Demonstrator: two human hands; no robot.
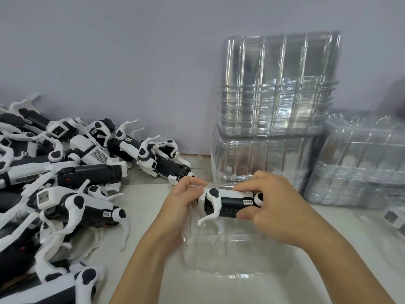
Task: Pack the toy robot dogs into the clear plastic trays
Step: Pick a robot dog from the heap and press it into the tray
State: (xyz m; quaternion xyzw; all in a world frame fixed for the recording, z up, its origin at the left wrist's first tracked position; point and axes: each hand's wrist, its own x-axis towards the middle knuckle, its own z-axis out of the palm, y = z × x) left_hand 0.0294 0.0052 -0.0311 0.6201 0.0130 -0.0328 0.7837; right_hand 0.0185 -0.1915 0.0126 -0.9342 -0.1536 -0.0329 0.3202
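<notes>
Toy dog (pixel 228 202) held lengthwise over a clear tray (pixel 221 251) at centre, black-and-white body lying left to right, one white leg (pixel 208 216) hanging down into the tray's far part. Left hand (pixel 182 200) at the dog's left end, fingers curled round that end, thumb on top; what lies under the fingers hidden. Right hand (pixel 278 205) gripping the right end, fingers over the top of the body, thumb pressed against the near side beneath a small white label (pixel 248 202). Tray resting on the pale table (pixel 142 216), rim just visible near the wrists, its walls blurred and hard to trace. Heaped at left, a pile of dogs (pixel 65 183) in black and white, legs tangled, reaching from the far wall to the near edge, close to the left hand but apart from it. At right, far side, a tall stack of trays (pixel 278 119), the upper batch standing upright against the wall (pixel 131 62) on a lower batch, just beyond the right hand. Farther right, a second, lower stack (pixel 359 163). At the right edge, part of another dog (pixel 394 216) on the table, mostly cut off.
</notes>
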